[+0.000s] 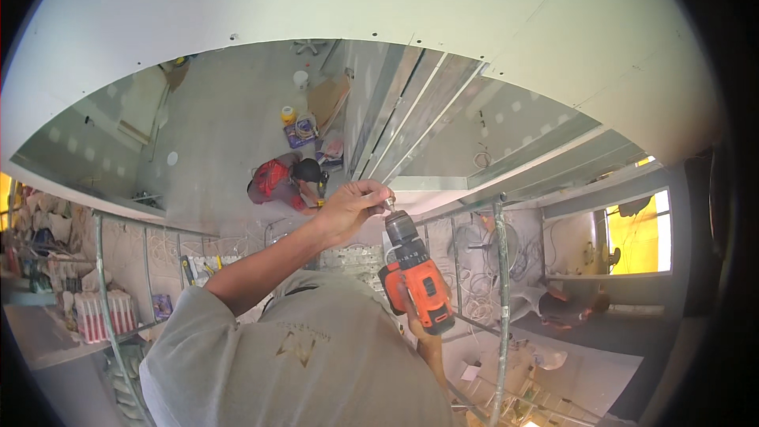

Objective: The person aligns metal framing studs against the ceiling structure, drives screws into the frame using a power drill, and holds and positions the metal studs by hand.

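Lower left of frame: red-and-white tubes (122, 316) bunched upright, next to a metal post (101, 269). Left of centre, well below: a person in red and grey (273, 180), bent low near the floor. Mid-frame: left hand (348, 209), thumb and forefinger pinched together on a small metal tip (390, 204), at the nose of an orange-and-black drill (427, 289). Drill just right of centre, tilted, nose up and leftward. Right hand (417, 324) clamped round it, fingers partly hidden. Farther right: upright scaffold pole (504, 292).
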Demonstrator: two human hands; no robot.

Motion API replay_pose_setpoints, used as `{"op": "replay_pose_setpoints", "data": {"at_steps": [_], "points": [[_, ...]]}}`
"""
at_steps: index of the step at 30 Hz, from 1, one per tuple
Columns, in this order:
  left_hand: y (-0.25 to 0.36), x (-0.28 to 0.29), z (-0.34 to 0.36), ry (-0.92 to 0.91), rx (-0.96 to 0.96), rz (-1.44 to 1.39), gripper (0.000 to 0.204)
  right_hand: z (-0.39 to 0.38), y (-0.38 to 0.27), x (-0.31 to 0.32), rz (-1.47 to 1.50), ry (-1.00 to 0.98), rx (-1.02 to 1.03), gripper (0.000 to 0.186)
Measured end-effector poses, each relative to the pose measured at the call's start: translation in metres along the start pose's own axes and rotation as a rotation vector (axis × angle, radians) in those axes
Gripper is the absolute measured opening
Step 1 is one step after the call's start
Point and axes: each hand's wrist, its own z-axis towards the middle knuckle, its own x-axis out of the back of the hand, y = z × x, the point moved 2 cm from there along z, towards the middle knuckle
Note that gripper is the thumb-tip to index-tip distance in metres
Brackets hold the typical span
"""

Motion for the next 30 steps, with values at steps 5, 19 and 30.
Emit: {"op": "replay_pose_setpoints", "data": {"at_steps": [5, 19, 30], "points": [[0.018, -0.004, 0.013, 0.03, 0.04, 0.016, 0.016, 0.02, -0.02, -0.027, 0.109, 0.141, 0.055, 0.017], [0.116, -0.061, 0.098, -0.17, -0.177, -0.165, 0.026, 0.133, -0.076, -0.024, -0.073, 0.223, 0.317, 0.027], [0.145, -0.06, 0.138, -0.214, -0.231, -0.209, 0.025, 0.175, -0.075, -0.034, 0.076, 0.258, 0.091, 0.024]]}}
